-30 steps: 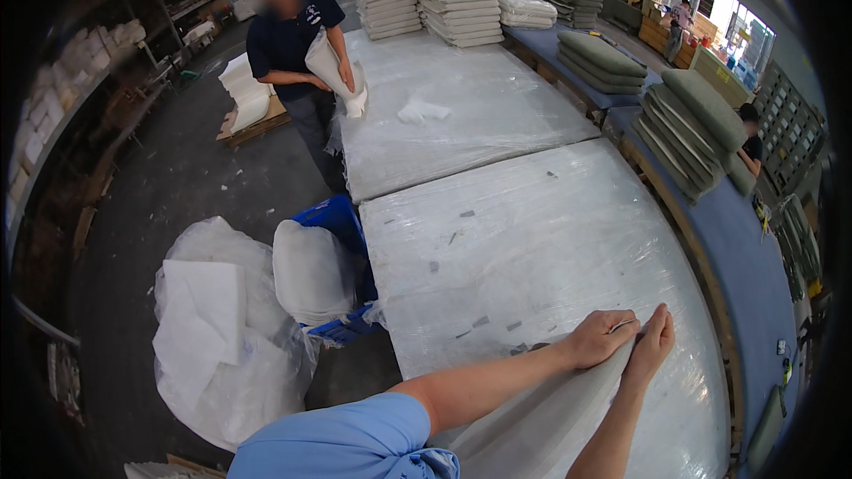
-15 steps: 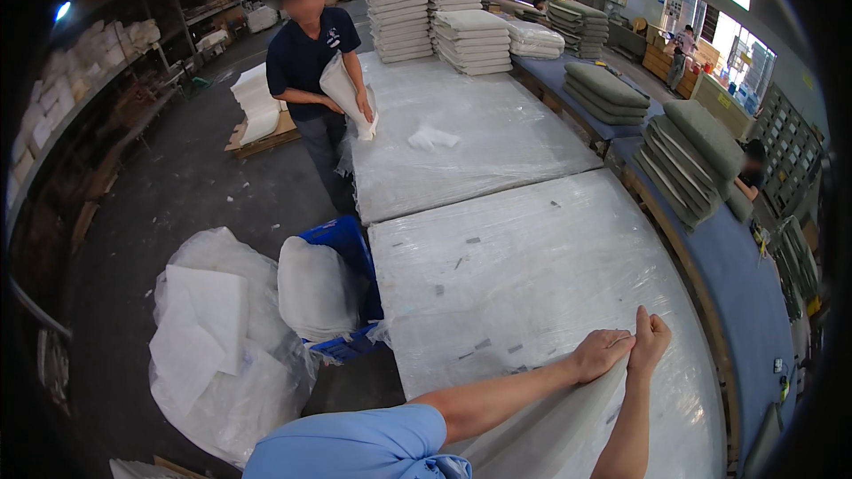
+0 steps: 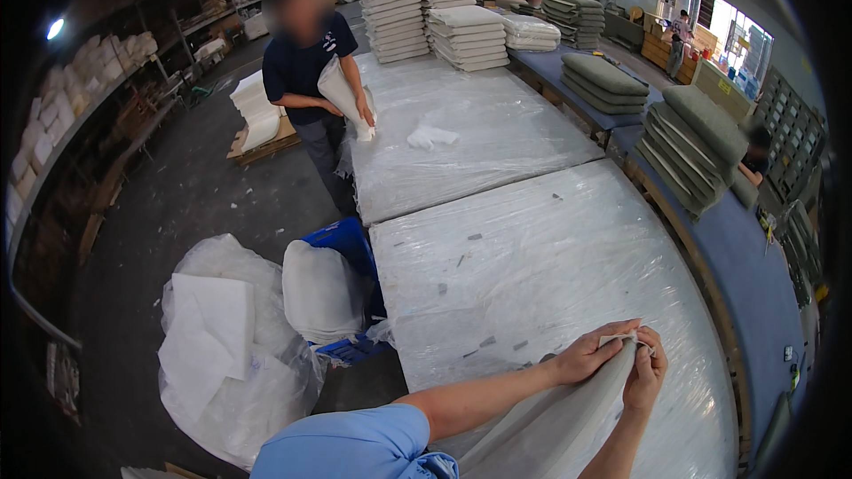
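A long, light grey-white fabric piece (image 3: 555, 426), perhaps a cover, runs from near my body up to my hands, over the plastic-wrapped table (image 3: 524, 275). My left hand (image 3: 593, 357) is closed on its far end from the left side. Against it, my right hand (image 3: 647, 369) grips the same end from the right, fingers curled over the edge. A small white flap shows between the fingers. What lies inside the fabric is hidden.
Across the far table a co-worker (image 3: 311, 62) holds a similar white piece. Left of my table stand a blue crate (image 3: 355, 244) with white pads (image 3: 321, 288) and a plastic bag (image 3: 275, 399). Folded grey pads (image 3: 697, 137) lie on the blue bench (image 3: 737, 275) at right.
My hands have shifted slightly downward and drawn around the fabric's end, where a white flap now shows. The co-worker's hands have barely moved.
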Demonstrator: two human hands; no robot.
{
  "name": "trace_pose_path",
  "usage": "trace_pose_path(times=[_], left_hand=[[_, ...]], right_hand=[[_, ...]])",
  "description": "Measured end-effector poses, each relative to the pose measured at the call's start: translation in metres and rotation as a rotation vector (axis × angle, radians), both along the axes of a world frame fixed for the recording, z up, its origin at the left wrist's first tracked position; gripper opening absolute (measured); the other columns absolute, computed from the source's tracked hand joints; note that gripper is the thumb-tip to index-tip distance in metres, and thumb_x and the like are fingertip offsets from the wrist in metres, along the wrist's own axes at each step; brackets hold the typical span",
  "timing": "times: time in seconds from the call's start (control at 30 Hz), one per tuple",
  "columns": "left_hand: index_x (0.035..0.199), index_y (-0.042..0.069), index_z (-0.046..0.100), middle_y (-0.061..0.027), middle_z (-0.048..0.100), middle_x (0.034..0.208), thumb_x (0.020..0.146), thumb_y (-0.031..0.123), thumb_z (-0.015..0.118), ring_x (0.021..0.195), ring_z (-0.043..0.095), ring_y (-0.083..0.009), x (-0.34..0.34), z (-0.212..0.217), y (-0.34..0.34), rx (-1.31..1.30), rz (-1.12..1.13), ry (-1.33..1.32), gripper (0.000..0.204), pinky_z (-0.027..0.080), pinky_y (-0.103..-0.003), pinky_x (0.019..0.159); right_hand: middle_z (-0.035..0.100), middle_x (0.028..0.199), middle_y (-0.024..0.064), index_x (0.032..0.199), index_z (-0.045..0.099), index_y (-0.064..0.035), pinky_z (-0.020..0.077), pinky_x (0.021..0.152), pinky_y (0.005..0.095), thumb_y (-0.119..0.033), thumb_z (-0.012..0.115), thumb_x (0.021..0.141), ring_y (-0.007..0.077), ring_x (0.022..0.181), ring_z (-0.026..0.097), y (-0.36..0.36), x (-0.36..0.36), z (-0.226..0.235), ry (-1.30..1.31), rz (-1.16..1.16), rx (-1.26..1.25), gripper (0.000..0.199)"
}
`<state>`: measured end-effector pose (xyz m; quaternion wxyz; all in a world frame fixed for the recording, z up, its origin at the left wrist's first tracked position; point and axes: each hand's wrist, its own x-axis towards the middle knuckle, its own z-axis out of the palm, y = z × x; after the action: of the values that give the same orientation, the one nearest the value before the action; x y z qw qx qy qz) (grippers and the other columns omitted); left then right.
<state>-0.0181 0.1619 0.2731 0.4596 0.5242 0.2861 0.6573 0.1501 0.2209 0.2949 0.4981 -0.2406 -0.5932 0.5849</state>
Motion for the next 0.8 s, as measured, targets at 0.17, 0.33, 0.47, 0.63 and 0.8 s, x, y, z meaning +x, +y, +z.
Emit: trace_pose_path(times=[0.17,0.33,0.47,0.63,0.8], left_hand=[[0.138,0.012,0.067,-0.0092,0.061,0.133,0.109,0.018,0.057,0.121,0.060,-0.0248,-0.002,0.009,0.007,0.037,0.440,0.315,0.032,0.050,-0.037,0.103],[0.110,0.005,0.071,-0.0093,0.063,0.103,0.106,0.017,0.061,0.088,0.064,-0.0223,-0.002,0.021,0.019,0.039,0.552,0.371,0.016,0.053,-0.036,0.079],[0.098,0.003,0.067,-0.0100,0.063,0.091,0.106,0.021,0.062,0.082,0.062,-0.0235,0.001,0.018,0.031,0.039,0.586,0.419,0.021,0.050,-0.037,0.074],[0.096,0.002,0.065,-0.0103,0.064,0.089,0.107,0.025,0.061,0.082,0.062,-0.0242,0.002,0.019,0.041,-0.118,0.375,0.351,0.026,0.049,-0.037,0.076],[0.109,0.003,0.068,-0.0063,0.068,0.100,0.109,0.028,0.059,0.095,0.063,-0.0188,-0.004,0.015,0.038,-0.200,0.162,0.132,0.027,0.051,-0.036,0.091]], right_hand=[[0.066,0.122,0.0113,0.109,0.072,0.0009,0.0444,0.099,0.0337,-0.019,0.065,0.102,0.0204,0.113,0.059,0.000,-0.008,0.007,-0.141,-0.068,0.149,0.023],[0.069,0.101,0.0052,0.102,0.070,0.0001,0.0448,0.081,0.0267,-0.021,0.060,0.106,0.0119,0.090,0.059,0.000,-0.017,0.005,-0.215,-0.134,0.114,0.024],[0.059,0.081,-0.0026,0.092,0.065,-0.0024,0.0395,0.067,0.0241,-0.021,0.057,0.107,0.0060,0.073,0.049,-0.002,-0.017,-0.001,-0.179,-0.129,-0.014,0.026],[0.053,0.075,-0.0047,0.086,0.060,-0.0053,0.0367,0.063,0.0231,-0.021,0.057,0.107,0.0043,0.068,0.045,-0.005,-0.021,-0.002,-0.124,-0.179,-0.068,0.026],[0.059,0.083,-0.0026,0.095,0.064,-0.0030,0.0409,0.067,0.0233,-0.021,0.061,0.106,0.0058,0.075,0.051,-0.011,-0.015,-0.002,-0.132,-0.198,-0.087,0.022]])
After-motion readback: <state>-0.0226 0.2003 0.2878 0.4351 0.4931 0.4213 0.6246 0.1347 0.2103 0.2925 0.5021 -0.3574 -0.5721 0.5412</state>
